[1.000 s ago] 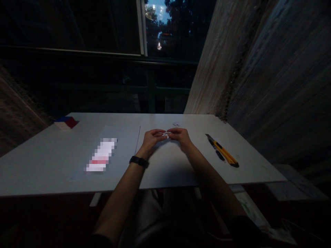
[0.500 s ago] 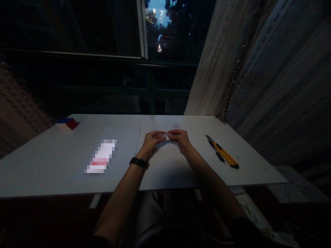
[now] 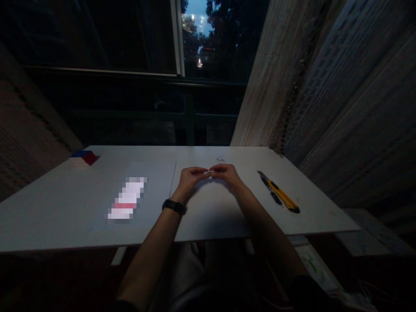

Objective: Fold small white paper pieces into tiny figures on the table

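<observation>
Between my fingertips is a small piece of folded white paper (image 3: 210, 174), mostly covered by the fingers. My left hand (image 3: 190, 178), with a black band on its wrist, pinches it from the left. From the right, my right hand (image 3: 227, 174) pinches the same piece, and the fingertips of both hands nearly meet. Just beyond the hands, a small thin white scrap (image 3: 221, 159) with dark edges lies on the white table (image 3: 208, 216).
To the right lie a yellow utility knife (image 3: 284, 197) and a smaller black cutter (image 3: 272, 191). On the left, a blurred-out bright screen (image 3: 128, 197) rests on a pale sheet (image 3: 159, 186). A red, white and blue cube (image 3: 83, 158) stands at the back left.
My fingers have closed in around the folded paper, so less of it shows. Both hands stay in nearly the same place; the view has shifted slightly.
</observation>
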